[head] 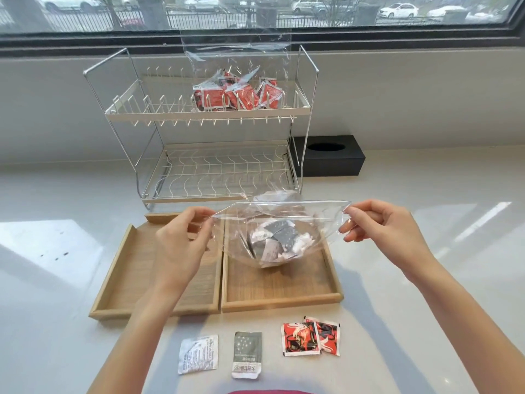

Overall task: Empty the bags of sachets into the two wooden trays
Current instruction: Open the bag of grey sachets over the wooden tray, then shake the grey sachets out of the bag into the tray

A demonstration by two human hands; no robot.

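Both hands hold a clear plastic bag [287,220] by its mouth, stretched open above the right wooden tray [281,300]. My left hand [181,240] pinches the bag's left edge and my right hand [377,223] pinches its right corner. Several grey and white sachets [277,241] lie bunched in the bag's bottom. The left wooden tray [125,268] sits beside the right one, partly under my left hand. A second clear bag [238,89] filled with red sachets stands on the upper shelf of the wire rack.
A two-tier wire dish rack [199,115] stands behind the trays, with a black tissue box [329,159] to its right. Loose sachets lie on the white counter in front: a white one [198,354], a grey one [247,354] and two red ones [311,338].
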